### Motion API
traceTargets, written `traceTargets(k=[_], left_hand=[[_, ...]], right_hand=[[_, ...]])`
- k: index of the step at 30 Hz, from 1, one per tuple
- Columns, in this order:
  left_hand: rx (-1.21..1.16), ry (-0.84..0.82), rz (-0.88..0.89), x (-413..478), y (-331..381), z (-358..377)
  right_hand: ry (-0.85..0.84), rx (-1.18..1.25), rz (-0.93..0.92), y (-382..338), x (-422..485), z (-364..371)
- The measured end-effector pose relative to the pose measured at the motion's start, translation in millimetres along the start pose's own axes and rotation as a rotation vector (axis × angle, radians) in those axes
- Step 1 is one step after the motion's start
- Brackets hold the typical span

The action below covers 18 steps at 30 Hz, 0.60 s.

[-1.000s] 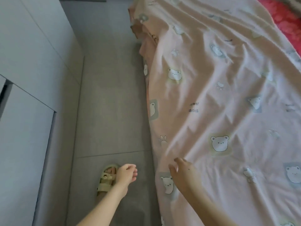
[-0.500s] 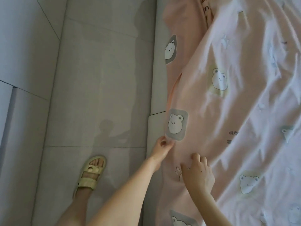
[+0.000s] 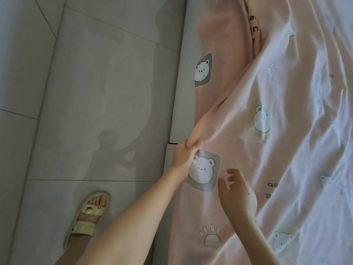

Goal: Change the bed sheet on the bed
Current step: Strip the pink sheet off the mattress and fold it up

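Left grip (image 3: 184, 151): fingers curled round a bunched fold of the pink bed sheet (image 3: 267, 83), right at the side edge of the bed (image 3: 180, 83); cloth drawn into a taut ridge running up from the fist.
Right grip (image 3: 237, 194): fingers loosely spread, holding nothing, just beside the left grip and next to a bear print (image 3: 202, 170); touching the cloth or just above it, cannot tell.
Bed sheet: spread over the bed top, rumpled with long creases; side part hanging down over the grey bed side.
Bed side: bare grey panel left of the hanging cloth, with a seam right by the left grip.
Floor (image 3: 95, 92): grey tiles, a foot in a pale green sandal (image 3: 88, 213) planted near the bed.
Step, as judged: straightening or pulling the side edge, far from finished given the creases.
Risk, skew: a one-sided pull likely to drag the whole sheet toward this edge and off the far side.
Risk, slip: only a small bunch held, so a sharp tug may free it.
Risk, snag: overhang close to the sandal, apt to be trodden on.
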<state>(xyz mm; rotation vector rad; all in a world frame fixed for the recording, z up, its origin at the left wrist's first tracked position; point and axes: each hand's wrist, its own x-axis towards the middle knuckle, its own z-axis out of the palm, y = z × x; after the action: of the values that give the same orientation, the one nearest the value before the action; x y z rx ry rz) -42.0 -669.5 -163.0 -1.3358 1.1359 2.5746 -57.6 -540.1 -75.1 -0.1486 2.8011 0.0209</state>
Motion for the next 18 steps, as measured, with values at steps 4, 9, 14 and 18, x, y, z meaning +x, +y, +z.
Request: traceTargets(k=[4,9,14,18], left_hand=[[-0.011,0.330,0.246,-16.8,20.2,-57.1],[0.452,0.157,-0.002,13.2,26.5,-74.7],[0.794,0.113,-0.034,40.9,84.6,-57.1],[0.732,0.135,0.029,63.0,133.6,-37.1]], right_hand=[[0.015,0.036,-0.043,-19.6,11.5,-10.1],[-0.084,-0.068,-0.069,-47.3,24.1,-21.5],[-0.085,-0.017,-0.102,-73.7,58.1,-47.3],[-0.069,0.088,-0.121,-95.8,102.5,-75.7]])
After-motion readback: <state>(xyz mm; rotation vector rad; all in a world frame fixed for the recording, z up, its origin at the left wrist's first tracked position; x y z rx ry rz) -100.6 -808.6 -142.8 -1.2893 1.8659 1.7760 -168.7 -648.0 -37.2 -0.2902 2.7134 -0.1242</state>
